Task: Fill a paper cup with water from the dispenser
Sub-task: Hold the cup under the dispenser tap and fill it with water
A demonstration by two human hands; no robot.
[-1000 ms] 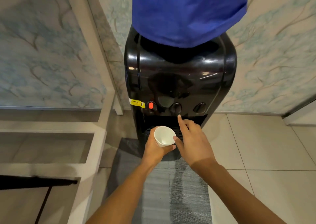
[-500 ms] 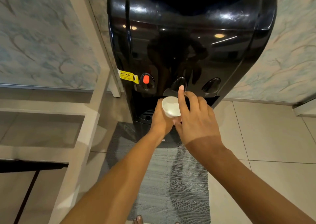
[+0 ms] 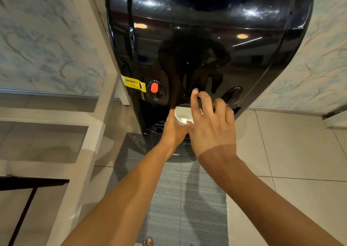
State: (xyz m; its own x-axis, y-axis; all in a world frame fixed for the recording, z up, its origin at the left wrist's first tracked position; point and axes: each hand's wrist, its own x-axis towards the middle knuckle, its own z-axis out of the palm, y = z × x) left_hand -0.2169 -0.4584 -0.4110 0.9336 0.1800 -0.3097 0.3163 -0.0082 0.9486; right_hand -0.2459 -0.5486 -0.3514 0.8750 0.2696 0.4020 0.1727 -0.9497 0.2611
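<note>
A glossy black water dispenser [image 3: 206, 48] fills the upper middle of the head view. My left hand [image 3: 173, 129] grips a small white paper cup [image 3: 182, 115] under the dispenser's middle outlet, above the dark drip tray [image 3: 157, 128]. My right hand [image 3: 210, 125] reaches over the cup with fingers spread, and its index fingertip rests on the middle button, which the finger hides. A red button [image 3: 154, 87] sits to the left and a black button [image 3: 232, 95] to the right. The cup's inside looks pale; I cannot tell whether it holds water.
A grey woven mat [image 3: 178, 198] lies on the tiled floor before the dispenser. A pale shelf unit [image 3: 84, 133] stands close on the left, with a dark-framed table edge [image 3: 33, 181] below it. A yellow warning sticker [image 3: 133, 83] is beside the red button. Marbled walls stand behind.
The view has moved closer to the dispenser, so the blue bottle cover is out of sight. My right index finger rose from below the buttons onto the middle button; the cup moved up beneath it.
</note>
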